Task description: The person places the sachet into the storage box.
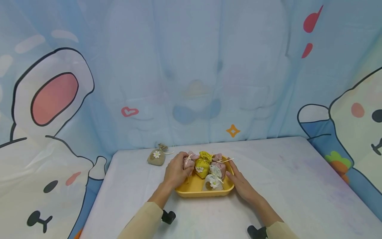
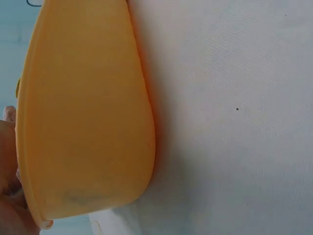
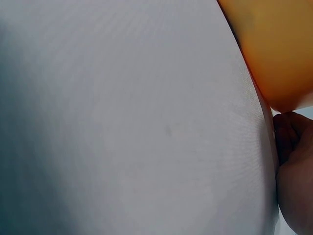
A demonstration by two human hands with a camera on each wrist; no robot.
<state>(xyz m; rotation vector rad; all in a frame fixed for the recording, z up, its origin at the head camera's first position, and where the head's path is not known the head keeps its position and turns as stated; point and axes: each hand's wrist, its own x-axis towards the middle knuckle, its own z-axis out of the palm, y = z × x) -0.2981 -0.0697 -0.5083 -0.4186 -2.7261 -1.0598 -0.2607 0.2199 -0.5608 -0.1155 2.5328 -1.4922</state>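
In the head view, my left hand (image 1: 176, 171) holds a pink drawstring pouch (image 1: 188, 162) over the left end of a yellow tray (image 1: 191, 194). My right hand (image 1: 243, 186) grips the tray's right side, its thumb at the rim. Inside the tray lie a yellow pouch (image 1: 203, 166), another pink pouch (image 1: 219, 164) and a white sheer pouch (image 1: 213, 182) with a flower. The left wrist view shows the tray's outer wall (image 2: 88, 107) and part of the left hand (image 2: 10, 171). Curled right-hand fingers (image 3: 286, 132) appear beside the tray in the right wrist view.
An olive-brown drawstring pouch (image 1: 156, 157) with a white flower lies on the table (image 1: 286, 172), left of and behind the tray. Behind the table's far edge hangs a blue printed curtain (image 1: 191, 59).
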